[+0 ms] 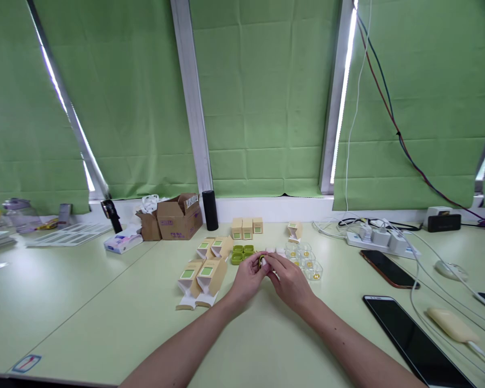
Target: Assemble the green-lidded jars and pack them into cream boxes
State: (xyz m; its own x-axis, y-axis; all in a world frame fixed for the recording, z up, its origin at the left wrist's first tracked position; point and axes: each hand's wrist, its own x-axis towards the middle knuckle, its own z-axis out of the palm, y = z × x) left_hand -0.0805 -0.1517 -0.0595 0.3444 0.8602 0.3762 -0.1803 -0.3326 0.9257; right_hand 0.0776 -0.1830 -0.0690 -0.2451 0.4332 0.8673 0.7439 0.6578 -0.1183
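While both hands pinch it | small green-white piece (263,262) between fingertips

Three closed tan cardboard cartons with green labels (247,228) stand in a row; four more open ones (204,275) lie flat. Two brown corrugated boxes (173,217) sit behind. Three dark smartphones (389,268) lie nearby.

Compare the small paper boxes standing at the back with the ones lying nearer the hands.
The standing boxes are closed and upright in a tight row of three; the lying boxes are flat on the table with their end flaps open. The standing boxes look short and cube-like; the lying boxes look longer with their flaps spread. The lying boxes sit left of the left hand. Both kinds are tan with a green square label.
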